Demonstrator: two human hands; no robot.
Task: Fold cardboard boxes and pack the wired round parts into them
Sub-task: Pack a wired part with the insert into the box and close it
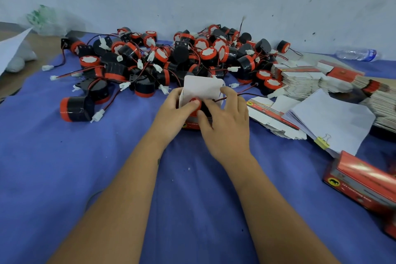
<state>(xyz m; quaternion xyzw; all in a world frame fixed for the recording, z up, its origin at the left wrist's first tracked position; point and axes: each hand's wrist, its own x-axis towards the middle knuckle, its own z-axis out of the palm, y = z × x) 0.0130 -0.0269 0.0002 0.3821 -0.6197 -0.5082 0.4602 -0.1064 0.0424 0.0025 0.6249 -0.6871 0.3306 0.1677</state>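
Both hands meet over a small red cardboard box (194, 123) standing on the blue-covered bench (85, 167), its white lid flap (202, 88) upright at the far side. The left hand (173, 111) has its grip around the box's left wall, thumb pressed on a red-and-black round part (198, 104) sitting in the open top. The right hand (225, 122) curls over the box's right side, fingers on that same part, whose red and black wire (242, 94) trails off to the right. Behind lies a heap of wired round parts (182, 58) with white connectors. To the right are stacks of flat box blanks (300, 79), a clipped sheaf of white paper (334, 122) and a finished red box (364, 182). A plastic bottle (356, 54) lies by the wall.
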